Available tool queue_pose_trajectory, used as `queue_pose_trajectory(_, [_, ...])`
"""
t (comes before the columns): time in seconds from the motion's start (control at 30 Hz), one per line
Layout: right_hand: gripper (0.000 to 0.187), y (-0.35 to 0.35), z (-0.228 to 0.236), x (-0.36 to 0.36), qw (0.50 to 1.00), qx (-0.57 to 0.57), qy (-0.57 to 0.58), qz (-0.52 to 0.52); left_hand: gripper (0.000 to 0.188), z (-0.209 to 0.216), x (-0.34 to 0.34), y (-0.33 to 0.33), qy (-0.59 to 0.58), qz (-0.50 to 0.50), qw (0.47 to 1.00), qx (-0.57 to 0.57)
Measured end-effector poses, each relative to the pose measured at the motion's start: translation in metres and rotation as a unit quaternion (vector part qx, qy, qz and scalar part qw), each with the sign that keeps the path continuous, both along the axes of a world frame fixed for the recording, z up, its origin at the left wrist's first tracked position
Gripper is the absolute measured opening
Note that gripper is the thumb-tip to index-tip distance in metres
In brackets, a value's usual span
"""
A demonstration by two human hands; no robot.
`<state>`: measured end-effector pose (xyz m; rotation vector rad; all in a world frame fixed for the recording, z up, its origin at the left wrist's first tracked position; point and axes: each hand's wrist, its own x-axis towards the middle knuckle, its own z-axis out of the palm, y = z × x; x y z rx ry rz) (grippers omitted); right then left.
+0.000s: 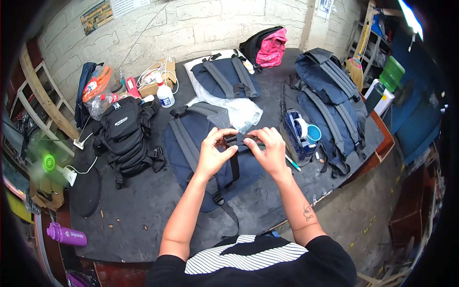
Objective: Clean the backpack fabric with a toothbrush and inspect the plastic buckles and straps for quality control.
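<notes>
A navy backpack with grey shoulder straps [184, 146] lies on the dark table in front of me. Above it, my left hand [216, 149] pinches a black strap buckle [230, 140] between thumb and fingers. Just to its right, my right hand [267, 149] is closed with thumb and fingertips on the end of a dark strap, partly hidden by the fingers. From the buckle a black strap [234, 165] hangs down over the backpack. Another black buckle [218, 198] rests at the backpack's near edge, its loose strap trailing toward me.
On the left sit a black backpack [125, 138], a white spray bottle [165, 94] and a purple bottle [67, 234]. Farther back lie another navy backpack [220, 76] and a pink-and-black bag [272, 48]. At right are stacked navy backpacks [330, 100], a clear container [297, 136] and a marker [293, 163].
</notes>
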<state>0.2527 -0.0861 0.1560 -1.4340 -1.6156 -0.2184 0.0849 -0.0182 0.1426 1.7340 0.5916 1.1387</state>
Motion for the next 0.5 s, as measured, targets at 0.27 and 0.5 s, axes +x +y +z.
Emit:
queue_pose_trajectory(0.27, [0.021,0.006,0.015,-0.003,0.992,0.065,-0.104,-0.031,0.041,0.011,-0.004,0.003,0.015,-0.010,1.000,0.003])
queue_pose_trajectory(0.5, [0.023,0.025,0.041,0.006,0.982,-0.088,0.143,0.085,0.033,0.035,-0.001,0.024,-0.045,-0.143,0.985,-0.084])
